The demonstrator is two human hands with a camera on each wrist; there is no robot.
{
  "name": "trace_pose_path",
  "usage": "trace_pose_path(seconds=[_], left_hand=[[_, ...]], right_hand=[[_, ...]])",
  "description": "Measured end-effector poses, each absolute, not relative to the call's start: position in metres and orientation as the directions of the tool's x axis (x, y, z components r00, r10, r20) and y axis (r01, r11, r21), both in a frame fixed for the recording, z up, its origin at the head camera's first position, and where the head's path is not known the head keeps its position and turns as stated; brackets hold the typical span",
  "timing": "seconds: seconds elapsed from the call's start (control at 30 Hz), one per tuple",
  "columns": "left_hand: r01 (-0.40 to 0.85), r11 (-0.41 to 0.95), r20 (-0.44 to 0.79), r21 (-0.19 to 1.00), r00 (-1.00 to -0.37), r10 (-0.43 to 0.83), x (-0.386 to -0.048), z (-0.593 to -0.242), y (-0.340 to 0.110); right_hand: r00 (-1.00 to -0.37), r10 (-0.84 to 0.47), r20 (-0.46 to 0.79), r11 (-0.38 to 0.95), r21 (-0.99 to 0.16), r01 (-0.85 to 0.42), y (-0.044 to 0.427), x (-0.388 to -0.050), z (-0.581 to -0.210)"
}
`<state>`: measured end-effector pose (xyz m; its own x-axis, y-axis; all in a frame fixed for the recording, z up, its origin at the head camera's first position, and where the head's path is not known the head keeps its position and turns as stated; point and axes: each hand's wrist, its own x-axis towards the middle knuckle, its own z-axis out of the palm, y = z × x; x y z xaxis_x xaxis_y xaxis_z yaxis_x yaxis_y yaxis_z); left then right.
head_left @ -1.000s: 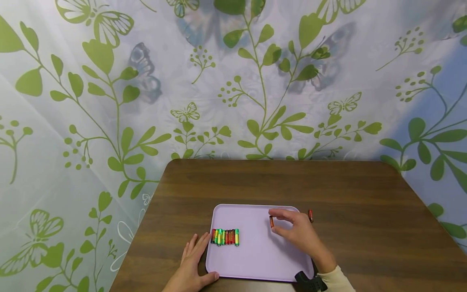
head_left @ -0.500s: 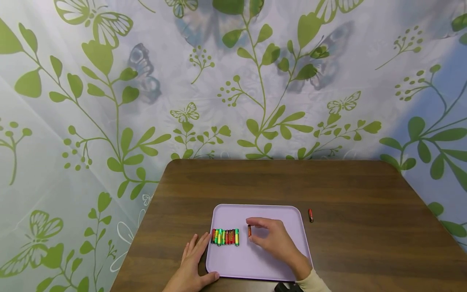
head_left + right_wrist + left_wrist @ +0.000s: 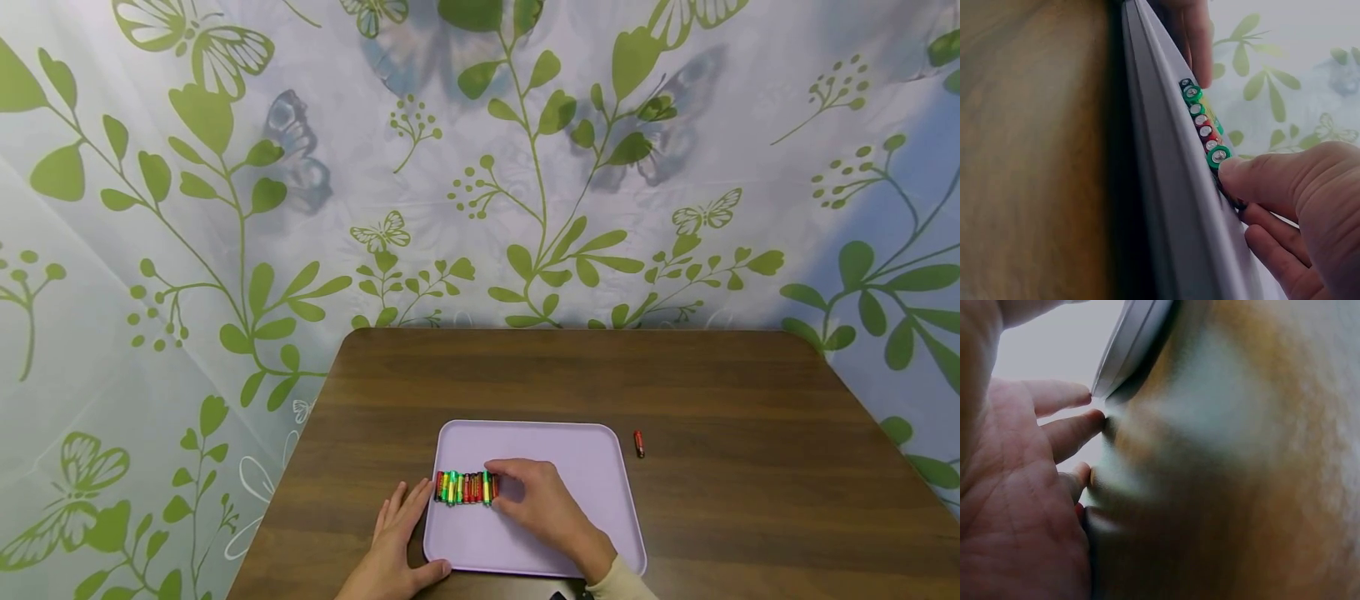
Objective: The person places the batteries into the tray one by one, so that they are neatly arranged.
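A row of several red, green and yellow batteries lies side by side at the left of a pale purple tray. My right hand pinches one red-and-black battery at the row's right end, thumb and finger at its two ends. In the right wrist view the thumb sits close to a green-ringed battery. With fingers spread, my left hand rests at the tray's left edge, its fingertips near the row and its thumb at the front corner. It holds nothing.
A single red battery lies on the brown wooden table, beyond the tray's right side. Behind the table hangs a cloth printed with green leaves and butterflies.
My right hand has carried the battery leftward across the tray, from its right part to the right end of the row. The left hand has stayed in place.
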<state>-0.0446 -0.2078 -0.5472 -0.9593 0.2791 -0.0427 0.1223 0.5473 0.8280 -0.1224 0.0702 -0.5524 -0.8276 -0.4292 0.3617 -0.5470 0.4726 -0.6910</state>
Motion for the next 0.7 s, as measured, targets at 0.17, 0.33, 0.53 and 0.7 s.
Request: trace_pose_path(seconds=[0.17,0.33,0.53,0.7], left_hand=[[0.128,0.556,-0.033,0.821,-0.962,0.271,-0.045,-0.548,-0.207],[0.082,0.567,-0.088,0.82,-0.96,0.267,-0.045,-0.545,-0.205],[0.038,0.54,-0.119,0.841,-0.96,0.252,-0.044,-0.542,-0.204],[0.042,0.54,-0.112,0.84,-0.962,0.249,-0.043,-0.543,-0.204]], right_hand=[[-0.831,-0.419,0.366,0.491,-0.678,-0.547,0.069,-0.121,-0.553],[-0.858,-0.375,0.351,0.529,-0.679,-0.509,0.078,-0.122,-0.55],[-0.9,-0.313,0.302,0.529,-0.732,-0.429,0.111,-0.133,-0.539],[-0.92,-0.291,0.264,0.538,-0.75,-0.385,0.144,-0.142,-0.531]])
